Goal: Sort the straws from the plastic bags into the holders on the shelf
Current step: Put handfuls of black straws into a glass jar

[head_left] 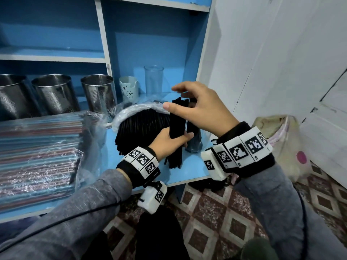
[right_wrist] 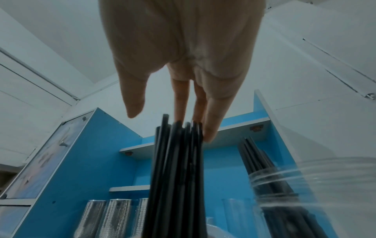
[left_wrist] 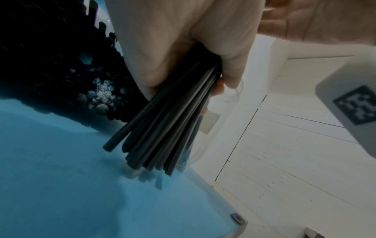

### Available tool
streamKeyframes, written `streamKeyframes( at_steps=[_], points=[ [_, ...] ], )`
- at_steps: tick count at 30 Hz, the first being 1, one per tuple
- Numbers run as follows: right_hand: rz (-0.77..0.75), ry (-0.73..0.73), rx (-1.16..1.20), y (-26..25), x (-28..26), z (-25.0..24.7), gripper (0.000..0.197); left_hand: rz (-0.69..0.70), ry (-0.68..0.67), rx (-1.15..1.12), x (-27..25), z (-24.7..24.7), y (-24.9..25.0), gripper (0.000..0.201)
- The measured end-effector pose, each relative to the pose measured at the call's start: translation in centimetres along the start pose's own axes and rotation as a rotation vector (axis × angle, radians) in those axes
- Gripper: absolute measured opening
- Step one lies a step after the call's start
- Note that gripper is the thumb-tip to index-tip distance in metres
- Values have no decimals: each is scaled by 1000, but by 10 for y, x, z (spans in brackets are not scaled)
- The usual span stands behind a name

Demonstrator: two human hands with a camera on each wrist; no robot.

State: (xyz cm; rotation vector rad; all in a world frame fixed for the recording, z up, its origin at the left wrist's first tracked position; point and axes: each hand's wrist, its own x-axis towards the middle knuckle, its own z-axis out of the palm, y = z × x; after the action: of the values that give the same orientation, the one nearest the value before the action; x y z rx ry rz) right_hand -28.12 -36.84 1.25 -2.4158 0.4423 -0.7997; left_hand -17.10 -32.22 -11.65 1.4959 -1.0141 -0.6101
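Note:
A bundle of black straws (head_left: pixel 176 126) stands upright with its lower ends on the blue shelf board (head_left: pixel 187 171). My left hand (head_left: pixel 169 143) grips it round the middle; the left wrist view shows the fingers curled round the bundle (left_wrist: pixel 173 120). My right hand (head_left: pixel 175 98) hovers over the top, and in the right wrist view (right_wrist: pixel 171 119) its straight fingertips (right_wrist: pixel 208 133) touch the straw tops (right_wrist: pixel 175 177). Just behind stands a clear jar (head_left: pixel 194 141) holding more black straws. An open plastic bag of black straws (head_left: pixel 142 122) lies to the left.
A bag of coloured straws (head_left: pixel 37 152) lies at the left. Steel perforated holders (head_left: pixel 54 92) (head_left: pixel 98 92) stand at the back, with a small bear cup (head_left: pixel 129 89) and a tall clear glass (head_left: pixel 154 79). A white wall (head_left: pixel 262 62) is at the right.

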Motion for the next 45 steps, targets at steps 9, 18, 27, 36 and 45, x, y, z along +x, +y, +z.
streamKeyframes(
  at_steps=[9,18,27,36,45],
  points=[
    [65,-174,116,14,-6,-7,53,343,-229,232,-7,-18,57,14],
    [-44,77,288,9,11,-44,8,367,193,-39,6,10,76,64],
    [23,324,292,33,52,-93,15,80,37,74,62,20,49,134],
    [289,-36,167,69,73,-57,26,98,-44,77,69,13,38,86],
    [184,75,-19,79,69,-46,48,155,-74,125,70,14,44,89]
  ],
)
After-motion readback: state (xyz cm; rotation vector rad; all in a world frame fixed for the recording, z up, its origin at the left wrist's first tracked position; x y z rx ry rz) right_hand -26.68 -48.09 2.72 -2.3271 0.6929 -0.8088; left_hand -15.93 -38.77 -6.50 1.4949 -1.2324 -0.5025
